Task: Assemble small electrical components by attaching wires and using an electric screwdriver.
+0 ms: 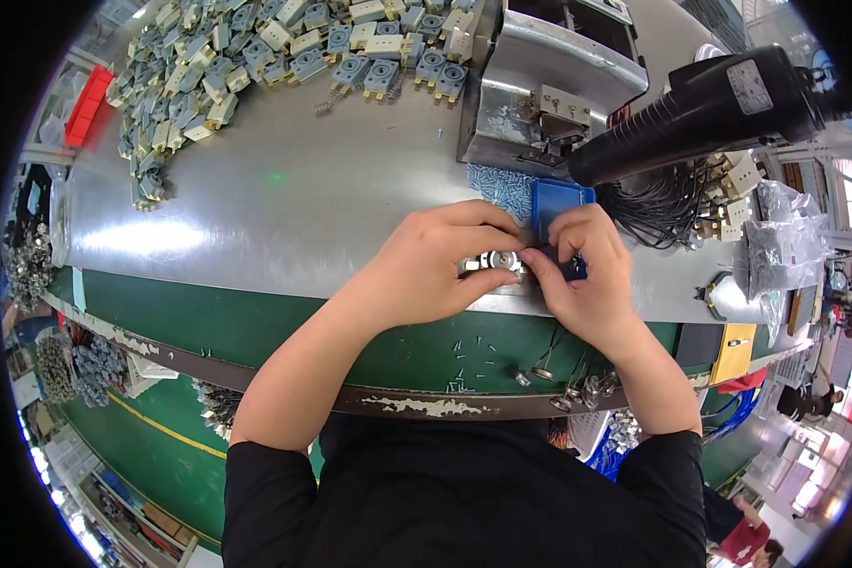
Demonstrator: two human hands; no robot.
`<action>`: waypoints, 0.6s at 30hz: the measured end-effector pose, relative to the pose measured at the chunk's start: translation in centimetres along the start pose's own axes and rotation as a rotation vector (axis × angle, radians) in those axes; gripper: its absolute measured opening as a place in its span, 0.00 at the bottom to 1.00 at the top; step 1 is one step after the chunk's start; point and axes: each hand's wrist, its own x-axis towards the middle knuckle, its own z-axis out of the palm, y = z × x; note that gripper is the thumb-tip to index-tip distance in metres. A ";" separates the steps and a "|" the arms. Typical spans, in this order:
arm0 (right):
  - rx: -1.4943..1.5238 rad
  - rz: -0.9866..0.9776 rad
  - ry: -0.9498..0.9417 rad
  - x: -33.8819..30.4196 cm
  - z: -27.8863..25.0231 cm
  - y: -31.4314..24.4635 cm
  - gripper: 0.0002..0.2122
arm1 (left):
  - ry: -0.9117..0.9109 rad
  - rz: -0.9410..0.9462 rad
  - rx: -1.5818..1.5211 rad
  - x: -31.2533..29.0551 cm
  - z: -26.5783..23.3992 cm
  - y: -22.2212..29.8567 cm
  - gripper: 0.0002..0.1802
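From the left hand, open metal tabletop stretches toward ten o'clock until a heap of grey parts stops it; a metal fixture blocks one, a black cylindrical tool slants across two, and black cables crowd between two and three

Both bare forearms angle inward — the left hand curled, thumb below fingers — the right hand close beside it, fingers bent.
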 end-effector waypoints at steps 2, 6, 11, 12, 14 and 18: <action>-0.039 -0.146 0.075 0.4 -1.2 0.2 0.17 | -0.004 0.002 -0.017 0.1 -0.1 -0.1 0.16; 0.407 0.058 0.575 4.1 -5.1 1.0 0.22 | -0.018 -0.029 -0.007 0.3 0.0 0.1 0.16; 0.813 0.136 0.131 9.4 -5.3 0.5 0.45 | -0.006 -0.010 0.002 0.1 -0.4 0.2 0.16; 0.830 0.111 0.058 9.3 -5.6 1.2 0.46 | 0.001 0.005 0.000 0.1 -0.3 0.2 0.16; 0.830 0.078 -0.018 9.7 -6.1 2.3 0.48 | -0.015 -0.011 0.011 0.2 -0.3 0.3 0.16; 1.063 0.142 -0.025 11.3 -4.7 1.2 0.48 | -0.007 -0.012 0.012 -0.2 -0.3 0.1 0.17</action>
